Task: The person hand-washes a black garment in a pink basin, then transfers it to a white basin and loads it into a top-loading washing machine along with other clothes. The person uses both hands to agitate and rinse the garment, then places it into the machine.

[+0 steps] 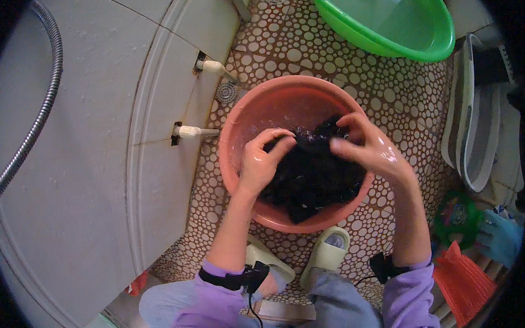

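A round pink plastic basin [232,127] stands on the floor in front of me, with wet black cloth [316,173] bunched in it and some water showing toward its far side. My left hand [265,161] is over the left part of the cloth. Its thumb and fingers are closed in a pinch on the black fabric. My right hand [368,148] is above the right side of the basin, wet, with its thumb and curved fingers apart near the cloth. No fabric shows gripped in it.
A green basin [350,31] stands at the far right. Two pipe fittings [195,132] [213,67] stick out of the white panel [90,167] at left. Folded grey-white tubs [471,117] lean at right. Red [461,281] and blue gloves [499,235] lie near right. A metal hose [43,110] hangs at left.
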Demonstrator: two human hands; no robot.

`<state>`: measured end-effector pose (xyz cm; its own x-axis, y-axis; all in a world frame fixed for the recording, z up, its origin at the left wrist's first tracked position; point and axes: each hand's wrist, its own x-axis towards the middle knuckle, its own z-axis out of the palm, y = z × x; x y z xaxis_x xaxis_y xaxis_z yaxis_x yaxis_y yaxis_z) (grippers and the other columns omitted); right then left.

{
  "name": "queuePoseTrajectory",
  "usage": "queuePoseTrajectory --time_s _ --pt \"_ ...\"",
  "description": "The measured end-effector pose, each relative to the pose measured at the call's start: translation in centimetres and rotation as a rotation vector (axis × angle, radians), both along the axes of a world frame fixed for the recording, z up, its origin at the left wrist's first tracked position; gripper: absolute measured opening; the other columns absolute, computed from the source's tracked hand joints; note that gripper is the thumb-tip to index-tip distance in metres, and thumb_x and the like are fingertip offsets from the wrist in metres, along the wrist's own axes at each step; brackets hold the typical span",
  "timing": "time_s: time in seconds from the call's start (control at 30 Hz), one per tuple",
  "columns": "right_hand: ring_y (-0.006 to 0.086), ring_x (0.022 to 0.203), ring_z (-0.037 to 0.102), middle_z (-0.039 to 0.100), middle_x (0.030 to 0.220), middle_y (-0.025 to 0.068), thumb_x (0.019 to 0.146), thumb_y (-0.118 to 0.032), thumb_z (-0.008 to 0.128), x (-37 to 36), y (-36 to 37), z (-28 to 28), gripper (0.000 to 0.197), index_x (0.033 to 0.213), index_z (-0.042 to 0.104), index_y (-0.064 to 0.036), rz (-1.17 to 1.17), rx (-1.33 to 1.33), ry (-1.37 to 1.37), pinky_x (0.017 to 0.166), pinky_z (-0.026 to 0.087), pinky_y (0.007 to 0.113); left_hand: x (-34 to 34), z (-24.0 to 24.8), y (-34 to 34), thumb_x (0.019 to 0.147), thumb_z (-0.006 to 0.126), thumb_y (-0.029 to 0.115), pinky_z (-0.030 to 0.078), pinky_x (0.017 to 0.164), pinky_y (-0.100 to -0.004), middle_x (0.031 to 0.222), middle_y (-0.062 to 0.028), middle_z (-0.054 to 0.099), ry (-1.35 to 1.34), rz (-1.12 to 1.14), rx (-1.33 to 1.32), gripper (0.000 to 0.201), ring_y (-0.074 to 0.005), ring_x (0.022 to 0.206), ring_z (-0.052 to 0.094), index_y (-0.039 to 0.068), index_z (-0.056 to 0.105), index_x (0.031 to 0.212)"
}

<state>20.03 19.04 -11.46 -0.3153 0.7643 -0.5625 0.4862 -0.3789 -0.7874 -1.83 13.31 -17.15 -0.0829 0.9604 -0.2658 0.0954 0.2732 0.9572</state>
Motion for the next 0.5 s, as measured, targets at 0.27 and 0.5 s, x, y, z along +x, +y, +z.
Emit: queuePoseTrajectory --time_s 0.27,0.5 --pt "0.0375 0.076 0.062 0.062 0.08 0.022 0.065 -0.037 0.077 -3.6 -4.3 1.9 0.045 0.087 0.063 0.0001 0.585 0.274 0.028 0.069 0.05 0.044 2.8 2.9 -1.8 0.085 0.059 0.054 0.041 0.087 -0.0291 0.107 -0.0073 0.054 -0.272 0.038 0.331 0.06 -0.0149 0.095 0.051 0.002 0.059 0.113" --pt "0.0173 0.097 0.059 0.063 0.105 0.0077 0.062 -0.023 0.082 -0.2 -4.8 4.8 0.06 0.112 0.058 0.0005 0.129 0.158 0.593 0.088 0.047 0.031 0.6 -3.5 -0.5 0.096 0.032 0.057 0.026 0.106 -0.0368 0.111 -0.0118 0.061 -0.173 -0.19 -0.046 0.062 -0.0252 0.111 0.052 0.006 0.068 0.099"
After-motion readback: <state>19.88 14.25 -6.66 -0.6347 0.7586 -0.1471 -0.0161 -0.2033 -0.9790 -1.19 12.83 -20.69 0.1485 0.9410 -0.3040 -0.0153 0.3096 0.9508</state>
